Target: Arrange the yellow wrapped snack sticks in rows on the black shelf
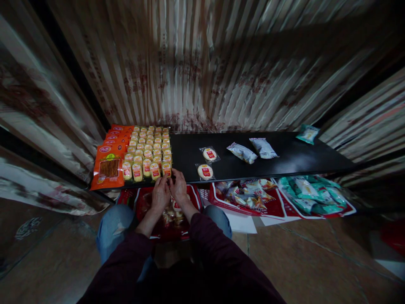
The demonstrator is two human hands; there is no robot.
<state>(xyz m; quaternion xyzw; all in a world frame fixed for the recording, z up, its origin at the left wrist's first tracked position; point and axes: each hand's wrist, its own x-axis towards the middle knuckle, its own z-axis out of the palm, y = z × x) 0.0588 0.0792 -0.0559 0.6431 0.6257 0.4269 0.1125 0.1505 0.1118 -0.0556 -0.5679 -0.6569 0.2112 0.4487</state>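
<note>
My left hand [160, 193] and my right hand [179, 185] are close together at the front edge of a black shelf, fingers bent and closed. Just beyond their fingertips stands the front right wrapped cake [166, 169] of a block of small yellow cakes in clear wrappers with red labels. The fingers hide whatever is between them. Another wrapped cake [155, 172] stands left of it in the front row. Below my wrists, a red basket [196, 198] holds round packaged pastries [177, 205], partly covered by my arms.
Orange snack packets [109, 166] overlap at the shelf's left end. On the black shelf [221, 164] lie two round wrapped pastries [205, 171], two pale packets [263, 148] and a green packet [308, 134]. Underneath are a basket of white packets [249, 194] and one of green packets [311, 194].
</note>
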